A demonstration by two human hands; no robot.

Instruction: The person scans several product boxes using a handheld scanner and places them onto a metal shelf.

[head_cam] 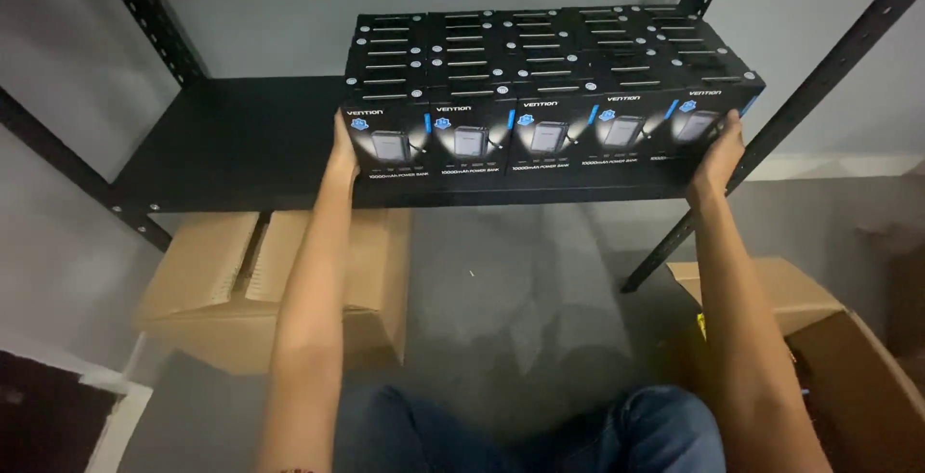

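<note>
Head view shows a grey floor, two brown cardboard cartons (241,280) (848,367) nearest, then a black metal shelf (222,145) against a pale wall. Left hand (342,150) and right hand (718,150) press flat, fingers open, against the ends of five black boxes (540,136) in front; more rows sit behind.
</note>
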